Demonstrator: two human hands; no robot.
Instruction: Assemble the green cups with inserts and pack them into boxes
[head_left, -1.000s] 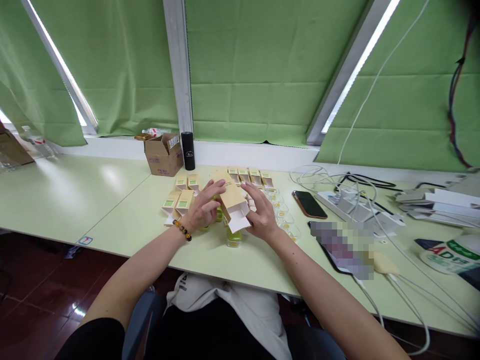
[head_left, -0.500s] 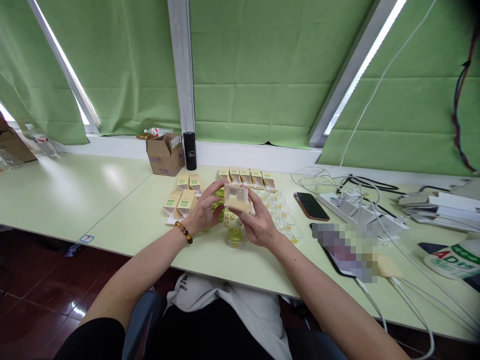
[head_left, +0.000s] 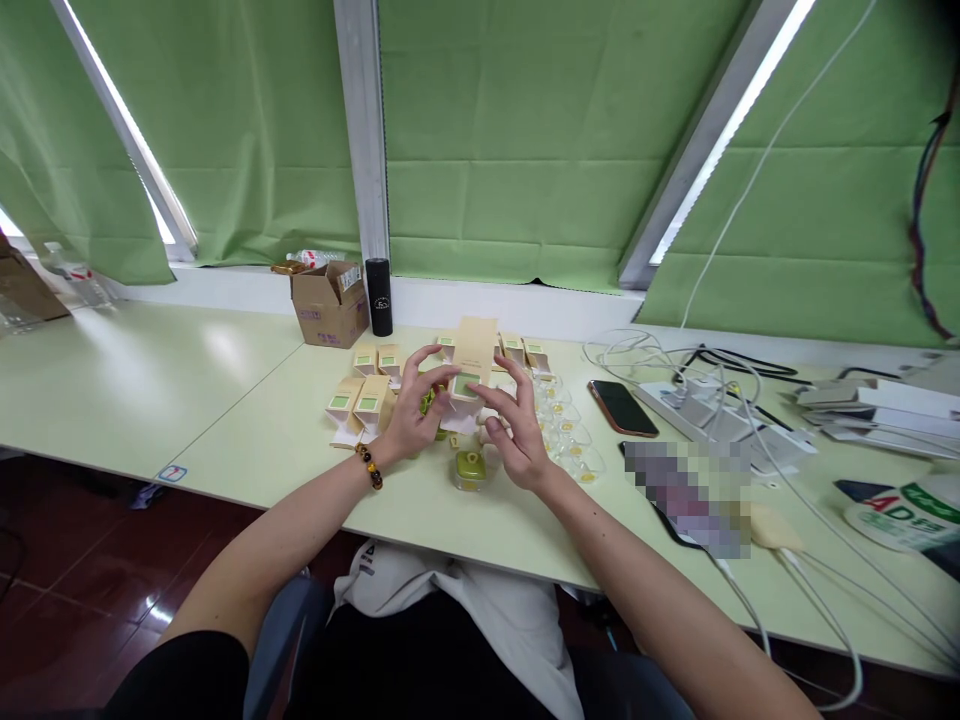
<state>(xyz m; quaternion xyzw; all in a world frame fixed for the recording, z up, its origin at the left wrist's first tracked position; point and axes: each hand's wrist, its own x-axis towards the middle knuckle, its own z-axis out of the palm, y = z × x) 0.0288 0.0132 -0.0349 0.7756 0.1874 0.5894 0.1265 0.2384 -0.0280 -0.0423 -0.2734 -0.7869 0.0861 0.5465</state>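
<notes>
My left hand (head_left: 411, 418) and my right hand (head_left: 517, 430) hold a small tan carton (head_left: 471, 372) upright above the pale green table (head_left: 247, 420); its green label faces me and its top flap stands up. A beaded bracelet circles my left wrist. Below the carton, a clear case with a green item (head_left: 469, 468) rests on the table. Finished tan cartons (head_left: 360, 398) stand left of my left hand, and more stand in a row (head_left: 525, 352) behind. Clear plastic lids (head_left: 570, 440) lie right of my right hand.
An open cardboard box (head_left: 330, 305) and a black cylinder (head_left: 379, 297) stand near the window sill. A dark phone (head_left: 619, 407), a power strip (head_left: 705, 410) with white cables and stacked white boxes (head_left: 885, 405) lie to the right. Green blinds hang behind.
The carton was tilted with its open end toward me, then turned end-on, and now stands upright with the label facing me. Both hands stayed on it.
</notes>
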